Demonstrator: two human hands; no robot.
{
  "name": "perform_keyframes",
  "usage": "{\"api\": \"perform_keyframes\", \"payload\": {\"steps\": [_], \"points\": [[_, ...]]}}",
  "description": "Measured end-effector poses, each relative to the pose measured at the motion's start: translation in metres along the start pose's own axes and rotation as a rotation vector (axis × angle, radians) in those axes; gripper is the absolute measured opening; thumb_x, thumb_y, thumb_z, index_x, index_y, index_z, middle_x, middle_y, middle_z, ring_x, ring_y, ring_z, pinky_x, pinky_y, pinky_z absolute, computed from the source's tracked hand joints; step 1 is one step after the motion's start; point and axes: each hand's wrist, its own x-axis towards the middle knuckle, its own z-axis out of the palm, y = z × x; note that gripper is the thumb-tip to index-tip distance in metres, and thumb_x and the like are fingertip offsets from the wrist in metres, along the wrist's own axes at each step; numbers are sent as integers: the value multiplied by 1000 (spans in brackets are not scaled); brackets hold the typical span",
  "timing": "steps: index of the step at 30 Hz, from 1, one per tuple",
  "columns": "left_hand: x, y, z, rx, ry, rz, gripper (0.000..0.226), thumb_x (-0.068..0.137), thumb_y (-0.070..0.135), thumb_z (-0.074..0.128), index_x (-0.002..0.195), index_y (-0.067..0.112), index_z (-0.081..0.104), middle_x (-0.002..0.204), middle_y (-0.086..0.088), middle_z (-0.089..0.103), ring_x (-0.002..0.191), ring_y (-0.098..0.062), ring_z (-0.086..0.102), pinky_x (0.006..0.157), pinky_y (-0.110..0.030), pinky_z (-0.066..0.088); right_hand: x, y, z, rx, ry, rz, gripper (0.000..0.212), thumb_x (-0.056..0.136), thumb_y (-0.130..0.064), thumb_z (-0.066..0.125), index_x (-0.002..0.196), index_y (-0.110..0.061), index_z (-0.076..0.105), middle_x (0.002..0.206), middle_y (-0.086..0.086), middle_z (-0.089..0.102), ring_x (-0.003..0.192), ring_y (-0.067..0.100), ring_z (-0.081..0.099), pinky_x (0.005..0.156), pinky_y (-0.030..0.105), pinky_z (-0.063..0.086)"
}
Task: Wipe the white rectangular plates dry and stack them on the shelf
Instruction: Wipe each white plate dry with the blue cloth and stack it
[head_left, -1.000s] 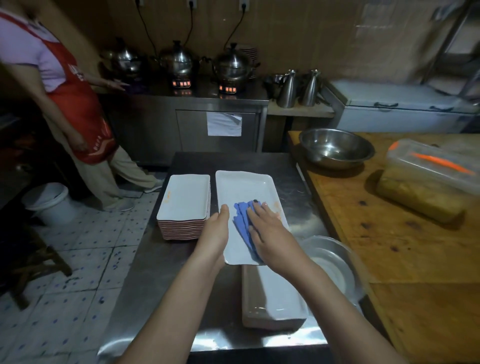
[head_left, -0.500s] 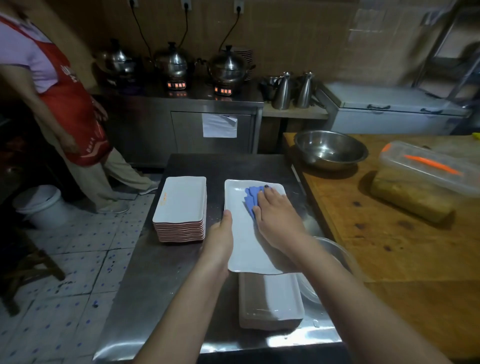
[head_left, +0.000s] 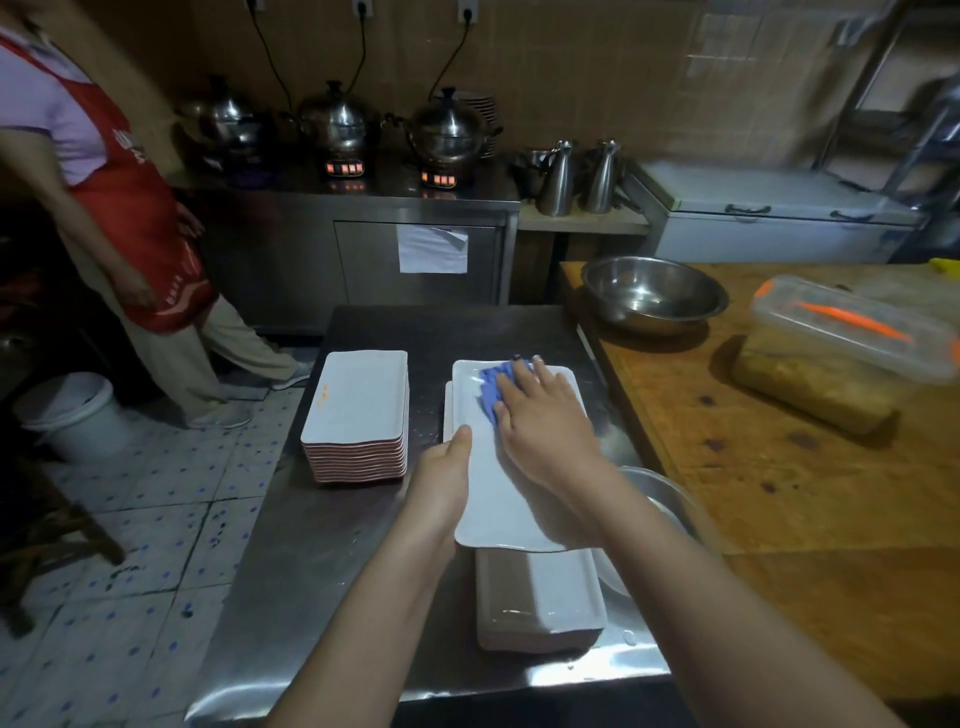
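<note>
- Both hands on the top white plate (head_left: 493, 499): left hand (head_left: 441, 480) grips its left long edge, thumb on the rim; right hand (head_left: 545, 421) lies flat, palm down, fingers spread, pressing the blue cloth (head_left: 493, 387) onto it.
- Versus 1 s ago: cloth and right hand have slid from the plate's near half to its far end; left hand holds the same edge.
- Plate sits on the steel table (head_left: 322, 545), overlapping a near stack of plates (head_left: 540, 603) under its near end.
- Glass bowl (head_left: 660, 499) just right of the right forearm.
- Second stack of plates (head_left: 358, 415) left of the left hand, apart from it.
- Metal bowl (head_left: 654, 296) on the wooden counter (head_left: 779, 467) further back right.
- Person in a red apron (head_left: 140, 218) standing far left.
</note>
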Motion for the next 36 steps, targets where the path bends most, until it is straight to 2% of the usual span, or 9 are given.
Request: {"api": "perform_keyframes", "payload": {"steps": [3, 7, 13, 17, 20, 23, 29, 33, 36], "points": [[-2, 1, -6, -43, 2, 0, 31, 98, 27, 43, 78, 14, 61, 75, -2, 65, 65, -18, 62, 60, -23, 48, -10, 9, 6, -49, 26, 114, 52, 102, -33, 18, 149, -13, 23, 158, 5, 15, 146, 22, 5, 117, 36, -1], [-4, 1, -9, -20, -1, -16, 27, 98, 27, 43, 79, 17, 60, 77, 0, 66, 67, -18, 63, 57, -22, 49, -29, 1, 18, 11, 50, 153, 51, 102, -32, 21, 148, -11, 25, 158, 5, 15, 146, 21, 7, 117, 35, -1], [-4, 1, 1, 103, 10, 34, 29, 96, 25, 42, 79, 11, 62, 75, -8, 63, 69, -24, 58, 66, -29, 44, -21, -14, 13, 259, 3, 7, 48, 103, -30, 22, 150, -20, 19, 159, 2, 10, 146, 20, 5, 117, 35, 0], [-7, 3, 8, 86, -49, 39, 29, 97, 20, 41, 80, 12, 63, 81, -11, 65, 74, -24, 59, 67, -29, 44, 3, -10, 6, 152, 27, -85, 48, 103, -31, 25, 150, -23, 20, 160, 1, 8, 146, 25, 1, 117, 39, 2], [-7, 3, 6, 102, -50, 40, 31, 97, 22, 41, 74, 10, 58, 79, -10, 61, 71, -21, 55, 64, -27, 40, 11, 3, 7, 45, 51, -85, 48, 103, -35, 22, 150, -27, 19, 160, 0, 6, 146, 26, -1, 117, 39, -1], [-8, 4, 2, 75, -44, 27, 30, 98, 25, 41, 82, 9, 61, 77, -6, 63, 68, -21, 58, 60, -24, 43, 9, 18, 9, -1, 54, 10, 50, 102, -37, 18, 151, -27, 16, 160, 2, 7, 147, 25, 1, 117, 38, -1], [-7, 8, -3, -38, -25, -10, 34, 98, 34, 39, 78, 17, 62, 80, 1, 68, 72, -17, 66, 65, -24, 51, -7, 26, 10, 64, 24, 146, 50, 103, -34, 18, 150, -19, 17, 159, 4, 10, 147, 23, 5, 117, 36, 2], [0, 17, -6, -127, 55, -2, 35, 99, 33, 40, 73, 19, 58, 73, 4, 66, 65, -15, 64, 55, -22, 50, -32, 11, 11, 79, 47, 102, 49, 102, -30, 22, 148, -14, 21, 158, 5, 12, 146, 25, 8, 117, 39, 9], [6, 21, -14, -136, 99, -25, 35, 98, 38, 39, 74, 19, 56, 73, 3, 64, 63, -16, 63, 49, -22, 47, -55, 1, 23, 122, -28, 39, 47, 102, -28, 22, 146, -12, 24, 158, 6, 9, 146, 26, 4, 119, 39, 8]]}}
